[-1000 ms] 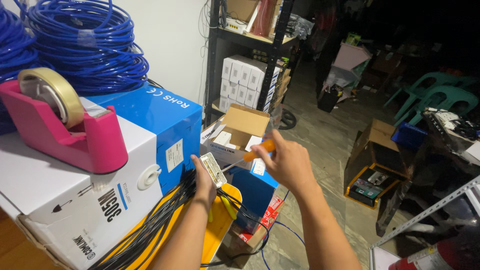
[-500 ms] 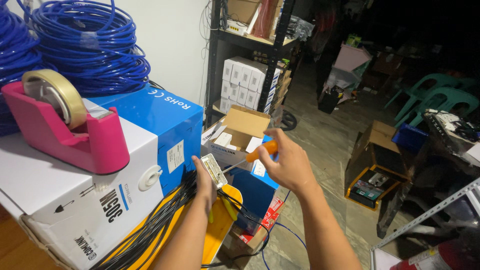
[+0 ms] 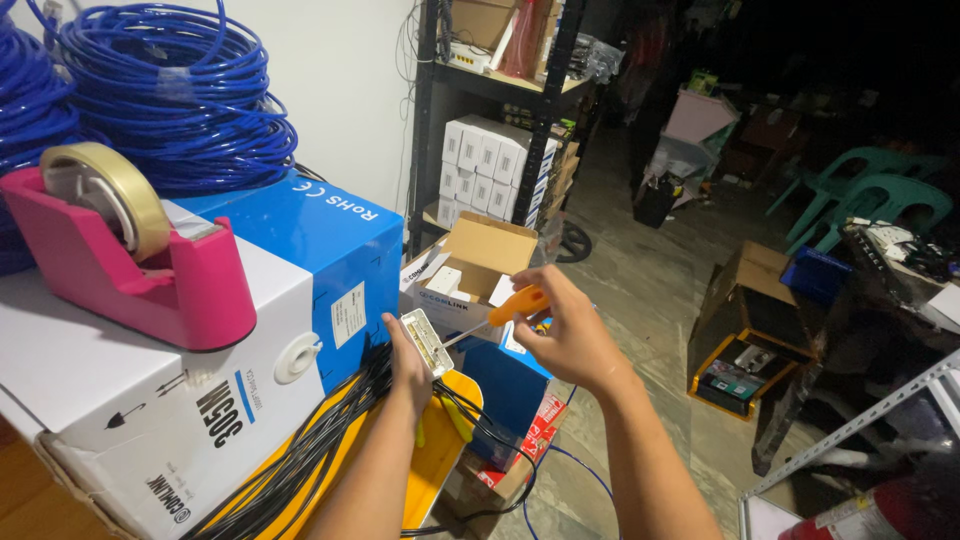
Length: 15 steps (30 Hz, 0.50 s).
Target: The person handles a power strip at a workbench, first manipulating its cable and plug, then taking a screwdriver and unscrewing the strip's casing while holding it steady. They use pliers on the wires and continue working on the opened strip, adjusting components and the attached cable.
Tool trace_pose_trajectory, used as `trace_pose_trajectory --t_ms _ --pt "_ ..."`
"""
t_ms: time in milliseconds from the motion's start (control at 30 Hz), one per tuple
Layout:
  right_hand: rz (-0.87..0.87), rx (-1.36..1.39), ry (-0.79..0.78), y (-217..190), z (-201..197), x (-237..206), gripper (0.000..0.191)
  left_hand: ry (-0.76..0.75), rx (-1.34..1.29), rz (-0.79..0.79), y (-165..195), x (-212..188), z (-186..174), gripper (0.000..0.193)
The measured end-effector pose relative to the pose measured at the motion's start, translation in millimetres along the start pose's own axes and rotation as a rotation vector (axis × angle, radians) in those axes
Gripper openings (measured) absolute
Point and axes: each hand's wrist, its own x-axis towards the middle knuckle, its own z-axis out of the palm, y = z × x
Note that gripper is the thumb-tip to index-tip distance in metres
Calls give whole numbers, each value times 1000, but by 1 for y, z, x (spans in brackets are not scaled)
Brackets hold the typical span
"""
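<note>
My left hand [image 3: 408, 368] holds a small white rectangular part [image 3: 426, 342] up beside a blue and white cable box [image 3: 300, 290]. Gripped in my right hand [image 3: 565, 330] is an orange-handled screwdriver [image 3: 510, 305], its metal tip touching the white part. A thick bundle of black cables [image 3: 310, 450] runs under my left forearm across a yellow seat [image 3: 440, 450].
A pink tape dispenser [image 3: 140, 260] sits on the box, with blue cable coils [image 3: 160, 90] behind. An open cardboard box [image 3: 475, 260] and a dark metal shelf [image 3: 500, 100] with small white boxes stand ahead. More cartons, green chairs [image 3: 870, 200] and a red extinguisher [image 3: 870, 510] lie right.
My right hand with the screwdriver has shifted slightly left and down toward the white part. My left hand has stayed in place.
</note>
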Motion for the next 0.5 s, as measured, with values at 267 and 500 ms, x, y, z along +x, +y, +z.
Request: trace_pose_trajectory --t_ms 267,500 --pt "10 75 66 10 0 -1 45 -32 -10 12 -5 7 -8 93" --pt "-97 24 212 26 1 2 49 -86 47 -61 -2 7 -4 92"
